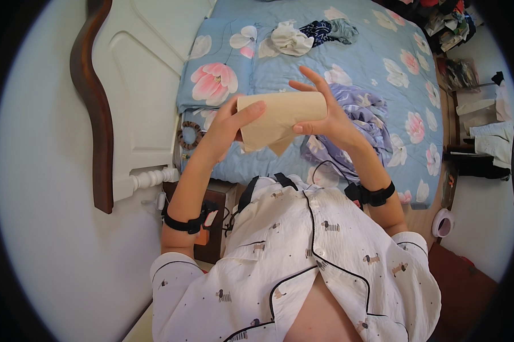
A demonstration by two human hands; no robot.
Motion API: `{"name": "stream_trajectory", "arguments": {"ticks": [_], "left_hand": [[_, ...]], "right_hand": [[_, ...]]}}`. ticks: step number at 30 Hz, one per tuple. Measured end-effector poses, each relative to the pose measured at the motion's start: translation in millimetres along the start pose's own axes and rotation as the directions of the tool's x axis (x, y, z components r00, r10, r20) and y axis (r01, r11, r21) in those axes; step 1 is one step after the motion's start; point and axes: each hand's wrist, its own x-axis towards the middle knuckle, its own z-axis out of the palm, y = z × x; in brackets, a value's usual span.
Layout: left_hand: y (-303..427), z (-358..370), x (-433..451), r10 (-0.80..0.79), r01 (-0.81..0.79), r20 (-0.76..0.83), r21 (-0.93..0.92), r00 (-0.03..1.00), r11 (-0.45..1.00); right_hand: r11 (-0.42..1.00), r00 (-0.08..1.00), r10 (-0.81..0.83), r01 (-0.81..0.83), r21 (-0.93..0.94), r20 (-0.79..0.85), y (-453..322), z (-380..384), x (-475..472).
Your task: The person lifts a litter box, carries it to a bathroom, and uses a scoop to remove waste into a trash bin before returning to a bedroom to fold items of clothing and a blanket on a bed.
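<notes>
Between my two hands is a roll of tan paper, probably unbleached tissue, held crosswise above the bed. A loose flap with a pointed corner hangs from its lower side. My left hand grips the left end, its thumb lying across the front. At the other end, my right hand has its thumb pressed against the lower front and some fingers raised clear of the paper. The backs of both ends are hidden by the hands.
Below the roll lies a bed with a blue floral cover. On it are a crumpled purple cloth and a white bundled cloth. A brown scrunchie rests near the white headboard. A dark bedside cabinet stands by my left arm.
</notes>
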Motion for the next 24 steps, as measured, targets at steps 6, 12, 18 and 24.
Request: {"name": "stream_trajectory", "arguments": {"ticks": [6, 12, 18, 24], "left_hand": [[-29.6, 1.1, -1.7, 0.172, -0.167, -0.097, 0.06, 0.98, 0.984], [-24.4, -25.2, 3.3, -0.209, 0.209, 0.016, -0.072, 0.978, 0.975], [-47.2, -34.6, -6.4, 0.303, -0.259, -0.062, 0.375, 0.951, 0.89], [-60.9, -78.3, -4.9, -0.443, 0.436, 0.052, -0.313, 0.895, 0.844]], "right_hand": [[0.841, 0.848, 0.501, -0.524, 0.133, 0.17, 8.9, -9.2, 11.8], [0.998, 0.993, 0.007, 0.001, -0.066, 0.121, 15.8, 14.0, 12.5], [0.848, 0.844, 0.529, -0.531, -0.005, 0.082, 25.5, 28.2, 27.8], [0.982, 0.975, 0.173, -0.16, -0.103, 0.139, 54.0, 58.5, 39.0]]}}
